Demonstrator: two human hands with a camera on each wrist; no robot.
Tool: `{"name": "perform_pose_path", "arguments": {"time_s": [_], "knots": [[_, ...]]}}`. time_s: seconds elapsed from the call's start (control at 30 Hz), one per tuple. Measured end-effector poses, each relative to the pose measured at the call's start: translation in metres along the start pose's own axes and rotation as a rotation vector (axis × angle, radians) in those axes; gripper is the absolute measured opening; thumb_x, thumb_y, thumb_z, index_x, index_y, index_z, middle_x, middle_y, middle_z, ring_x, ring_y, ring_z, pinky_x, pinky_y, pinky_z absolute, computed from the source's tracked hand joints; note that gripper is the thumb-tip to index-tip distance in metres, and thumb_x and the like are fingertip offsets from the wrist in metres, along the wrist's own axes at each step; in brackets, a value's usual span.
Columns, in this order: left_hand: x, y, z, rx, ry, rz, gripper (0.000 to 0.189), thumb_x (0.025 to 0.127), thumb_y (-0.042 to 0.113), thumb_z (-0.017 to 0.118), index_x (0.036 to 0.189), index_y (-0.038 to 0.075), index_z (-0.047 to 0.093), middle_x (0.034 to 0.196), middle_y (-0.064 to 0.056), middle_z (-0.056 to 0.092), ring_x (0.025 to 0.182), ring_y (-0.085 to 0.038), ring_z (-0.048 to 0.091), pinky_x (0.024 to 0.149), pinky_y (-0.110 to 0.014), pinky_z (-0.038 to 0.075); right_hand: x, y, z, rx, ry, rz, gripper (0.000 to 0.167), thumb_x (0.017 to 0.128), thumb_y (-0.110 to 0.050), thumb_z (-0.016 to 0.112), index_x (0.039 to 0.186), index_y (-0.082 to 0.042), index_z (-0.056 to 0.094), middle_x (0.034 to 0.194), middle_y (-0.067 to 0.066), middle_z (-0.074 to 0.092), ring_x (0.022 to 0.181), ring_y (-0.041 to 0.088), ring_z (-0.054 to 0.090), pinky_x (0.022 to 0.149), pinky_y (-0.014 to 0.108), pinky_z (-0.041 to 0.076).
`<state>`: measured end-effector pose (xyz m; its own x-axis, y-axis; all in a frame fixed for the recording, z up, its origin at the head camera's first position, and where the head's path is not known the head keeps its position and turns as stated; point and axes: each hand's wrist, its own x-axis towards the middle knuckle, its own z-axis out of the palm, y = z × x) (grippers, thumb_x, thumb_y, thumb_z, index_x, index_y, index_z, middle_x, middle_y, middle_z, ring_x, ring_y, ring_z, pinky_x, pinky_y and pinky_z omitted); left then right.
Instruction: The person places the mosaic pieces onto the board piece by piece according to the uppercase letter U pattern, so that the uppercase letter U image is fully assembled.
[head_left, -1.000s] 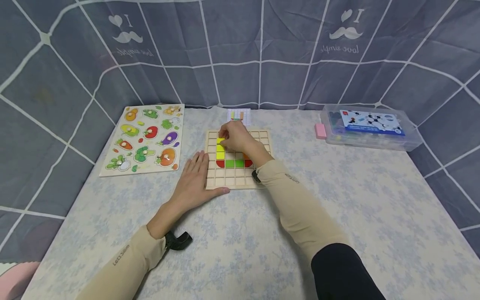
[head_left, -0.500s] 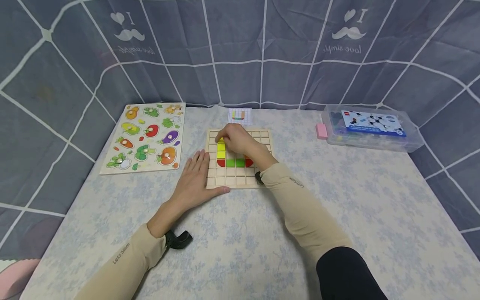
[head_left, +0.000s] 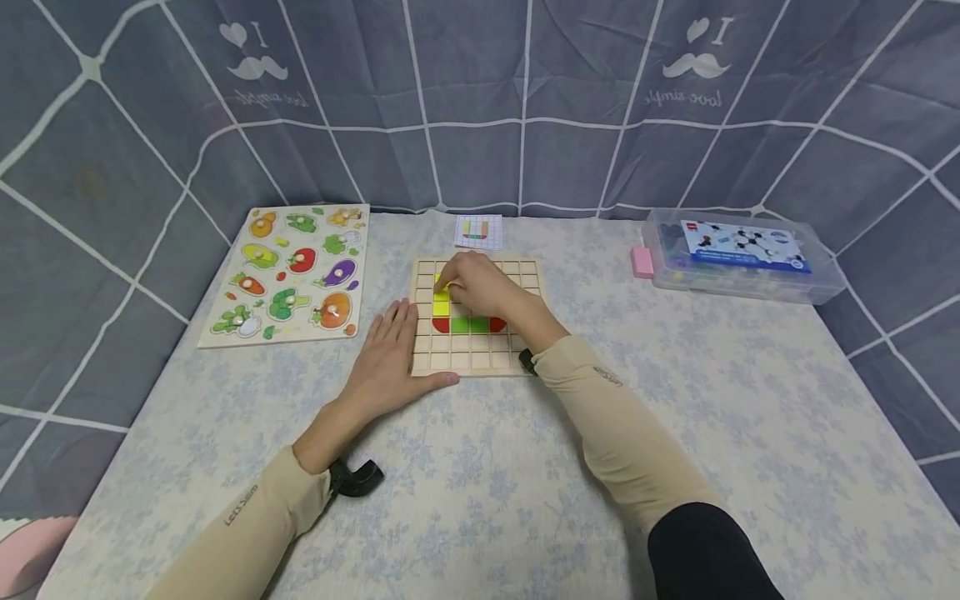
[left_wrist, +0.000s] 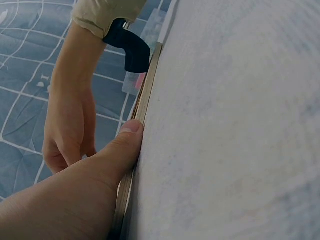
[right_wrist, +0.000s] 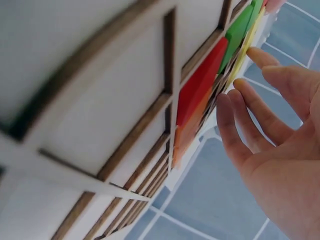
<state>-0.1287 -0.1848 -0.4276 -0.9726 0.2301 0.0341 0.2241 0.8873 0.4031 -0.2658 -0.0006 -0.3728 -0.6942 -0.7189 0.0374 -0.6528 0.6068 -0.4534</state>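
The left hand (head_left: 382,358) lies flat with its fingers along the left edge of a wooden grid board (head_left: 470,362). Its thumb (left_wrist: 127,135) touches the board's near edge in the left wrist view. Over the board, the right hand (head_left: 483,283) bends down, and its fingertips touch the yellow pieces (head_left: 441,307) in a left column. In the right wrist view the fingers (right_wrist: 265,117) are loosely bent, with no piece pinched between them. Green pieces (head_left: 470,325) sit between two rounded red pieces (head_left: 497,325). An orange piece (right_wrist: 187,131) shows beside the red one.
A patterned card (head_left: 478,232) lies behind the board. To the left is a vegetable knob puzzle (head_left: 288,275). A clear plastic box (head_left: 746,254) and a pink block (head_left: 642,262) stand at the right. A grey checked curtain (head_left: 480,100) hangs behind the table.
The right hand's fingertips have moved from the top end of the yellow column slightly toward the person, and its forearm has shifted right. The left hand stays on the board's edge.
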Motion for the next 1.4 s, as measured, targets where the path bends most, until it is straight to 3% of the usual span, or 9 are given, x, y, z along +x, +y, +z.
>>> {"name": "perform_pose_path", "arguments": {"time_s": [0.37, 0.57, 0.97, 1.4], "knots": [[0.000, -0.002, -0.001, 0.005, -0.002, 0.007, 0.128, 0.086, 0.073, 0.072, 0.166, -0.005, 0.010, 0.176, -0.022, 0.007, 0.165, -0.037, 0.001, 0.134, -0.053, 0.001, -0.006, -0.005, 0.005, 0.009, -0.027, -0.128, 0.039, 0.100, 0.010, 0.051, 0.114, -0.008, 0.083, 0.131, 0.012, 0.073, 0.133, 0.027, 0.061, 0.121, 0.038, 0.041], [0.001, -0.001, 0.000, 0.005, 0.000, 0.012, 0.128, 0.086, 0.074, 0.071, 0.167, -0.005, 0.010, 0.176, -0.022, 0.007, 0.165, -0.036, 0.002, 0.134, -0.053, 0.002, -0.011, -0.008, 0.005, -0.024, -0.026, -0.131, 0.038, 0.100, 0.008, 0.052, 0.111, -0.009, 0.084, 0.125, 0.011, 0.074, 0.127, 0.026, 0.063, 0.119, 0.038, 0.043], [0.001, -0.002, -0.001, 0.021, -0.005, 0.010, 0.128, 0.086, 0.075, 0.070, 0.167, -0.005, 0.010, 0.176, -0.022, 0.007, 0.165, -0.036, 0.001, 0.134, -0.053, 0.002, -0.029, -0.017, 0.008, -0.058, -0.059, -0.130, 0.037, 0.102, 0.005, 0.053, 0.119, -0.010, 0.082, 0.131, 0.011, 0.071, 0.129, 0.026, 0.061, 0.119, 0.039, 0.043], [0.000, -0.002, 0.000, 0.021, -0.003, 0.011, 0.128, 0.086, 0.075, 0.070, 0.167, -0.005, 0.010, 0.176, -0.023, 0.007, 0.165, -0.036, 0.002, 0.134, -0.053, 0.001, -0.043, -0.018, 0.009, -0.010, -0.058, -0.129, 0.036, 0.100, 0.004, 0.056, 0.118, -0.013, 0.083, 0.132, 0.011, 0.070, 0.128, 0.028, 0.059, 0.116, 0.039, 0.045]]}}
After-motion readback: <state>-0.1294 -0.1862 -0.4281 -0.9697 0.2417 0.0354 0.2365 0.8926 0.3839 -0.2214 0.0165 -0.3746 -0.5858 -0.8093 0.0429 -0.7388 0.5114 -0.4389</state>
